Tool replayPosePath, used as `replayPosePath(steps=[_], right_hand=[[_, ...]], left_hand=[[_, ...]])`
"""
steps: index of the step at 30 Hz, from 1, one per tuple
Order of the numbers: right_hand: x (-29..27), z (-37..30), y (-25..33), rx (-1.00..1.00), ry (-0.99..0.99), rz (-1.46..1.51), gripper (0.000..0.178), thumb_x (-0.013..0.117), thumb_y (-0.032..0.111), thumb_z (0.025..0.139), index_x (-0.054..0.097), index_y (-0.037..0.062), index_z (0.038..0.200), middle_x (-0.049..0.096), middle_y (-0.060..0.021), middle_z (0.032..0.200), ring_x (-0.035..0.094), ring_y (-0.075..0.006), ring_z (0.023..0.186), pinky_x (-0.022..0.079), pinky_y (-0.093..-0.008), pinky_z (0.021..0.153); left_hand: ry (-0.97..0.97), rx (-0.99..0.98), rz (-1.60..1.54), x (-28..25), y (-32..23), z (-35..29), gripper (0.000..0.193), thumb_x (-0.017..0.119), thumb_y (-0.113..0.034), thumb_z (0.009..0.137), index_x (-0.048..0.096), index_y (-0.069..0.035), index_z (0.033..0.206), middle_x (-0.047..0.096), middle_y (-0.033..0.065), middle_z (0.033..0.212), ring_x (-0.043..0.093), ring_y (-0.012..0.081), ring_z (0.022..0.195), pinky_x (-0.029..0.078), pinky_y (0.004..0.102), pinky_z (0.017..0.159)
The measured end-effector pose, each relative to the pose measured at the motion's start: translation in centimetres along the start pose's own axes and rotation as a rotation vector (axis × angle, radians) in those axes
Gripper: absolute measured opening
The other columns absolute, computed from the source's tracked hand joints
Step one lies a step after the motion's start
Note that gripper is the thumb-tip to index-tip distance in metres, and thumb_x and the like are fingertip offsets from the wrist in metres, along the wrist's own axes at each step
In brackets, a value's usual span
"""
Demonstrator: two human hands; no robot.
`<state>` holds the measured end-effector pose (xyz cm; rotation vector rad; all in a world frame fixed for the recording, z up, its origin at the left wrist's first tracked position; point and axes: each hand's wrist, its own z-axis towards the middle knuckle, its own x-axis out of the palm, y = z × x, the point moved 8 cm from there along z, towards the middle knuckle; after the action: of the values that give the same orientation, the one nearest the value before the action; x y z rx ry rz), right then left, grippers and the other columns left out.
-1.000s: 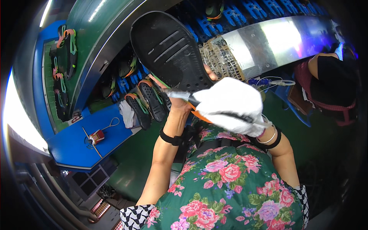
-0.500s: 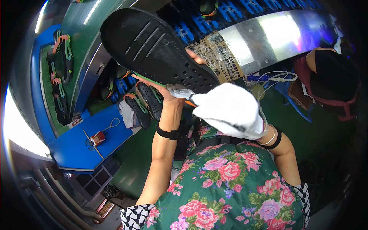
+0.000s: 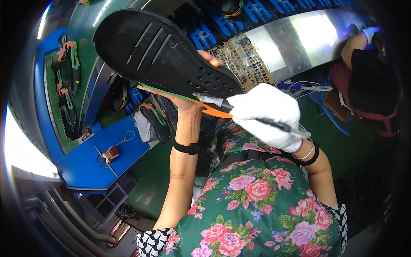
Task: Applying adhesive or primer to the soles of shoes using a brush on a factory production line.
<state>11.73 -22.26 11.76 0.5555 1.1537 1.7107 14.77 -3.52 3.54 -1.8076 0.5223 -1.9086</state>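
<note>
A large black shoe sole [image 3: 165, 55], with a green and orange rim, is held up and tilted at the upper centre. My bare left hand [image 3: 182, 102] grips it from beneath, its palm at the near edge and fingertips curling over the far edge. My right hand [image 3: 267, 118], in a white glove, is closed on a brush [image 3: 209, 100] with a pale ferrule. The brush tip touches the sole near its near edge, beside the rows of small holes. Most of the brush handle is hidden inside the glove.
More soles [image 3: 154, 123] and a white glove [image 3: 143, 126] lie at a blue table [image 3: 85, 169], which also bears a small red item [image 3: 111, 153]. Blue racks [image 3: 257, 15] line the back behind a metal panel [image 3: 308, 36]. Another person's arm [image 3: 354, 46] shows far right.
The sole has shifted slightly left with my left hand. My right hand has moved a little right and down, and the brush now lies lower along the sole's near edge.
</note>
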Motion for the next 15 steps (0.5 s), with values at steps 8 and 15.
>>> replayPosePath(steps=[8,15], right_hand=[[-1.1,0.1,-0.3,0.004,-0.051,-0.066,0.019,0.082,-0.003,0.073,0.077,0.0029,0.09,0.076,-0.0129,0.092,0.073,-0.0261,0.082,0.057,-0.0349,0.072],[-0.8,-0.6,-1.4,0.09,-0.005,0.063,0.021,0.082,0.001,0.077,0.078,0.0041,0.097,0.077,-0.0111,0.097,0.072,-0.0255,0.081,0.057,-0.0344,0.073]], left_hand=[[-0.039,-0.001,0.053,-0.3,-0.3,0.4,0.14,0.024,-0.111,0.051,0.061,0.007,0.117,0.067,0.0219,0.103,0.064,0.0349,0.092,0.054,0.0465,0.085],[0.197,-0.05,0.106,0.6,-0.5,0.7,0.111,0.06,-0.091,0.07,0.055,0.005,0.123,0.065,0.0194,0.109,0.062,0.0356,0.112,0.052,0.0452,0.1]])
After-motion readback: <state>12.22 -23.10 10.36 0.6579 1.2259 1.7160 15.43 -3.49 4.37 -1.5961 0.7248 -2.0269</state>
